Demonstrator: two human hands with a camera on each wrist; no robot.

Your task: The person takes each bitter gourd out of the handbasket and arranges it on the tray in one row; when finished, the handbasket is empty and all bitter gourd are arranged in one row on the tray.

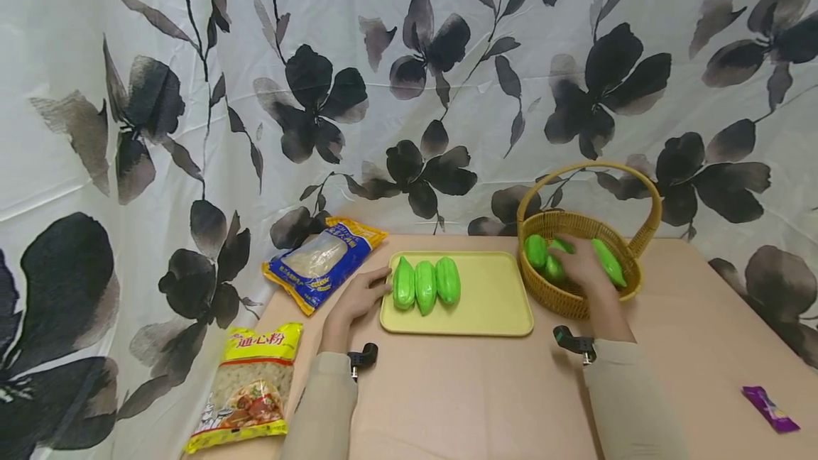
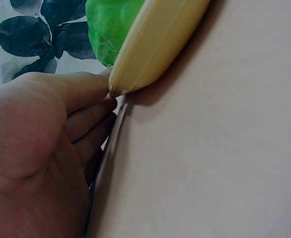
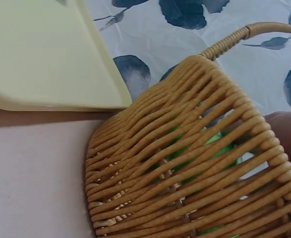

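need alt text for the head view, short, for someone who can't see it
A person's right hand reaches into a wicker basket of green vegetables, while the left hand touches the edge of a yellow tray holding three more. Two food packets lie to the left on the tan table, against a floral cloth backdrop.

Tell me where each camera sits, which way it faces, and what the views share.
Head: above the table, looking forward and down at the yellow tray, the wicker basket, both forearms and hands.
Left wrist: low at the table, facing the tray's edge; left hand fingers touch it.
Right wrist: low beside the basket, facing its wall; a bit of the right hand shows.
Shared: all three show the tray.
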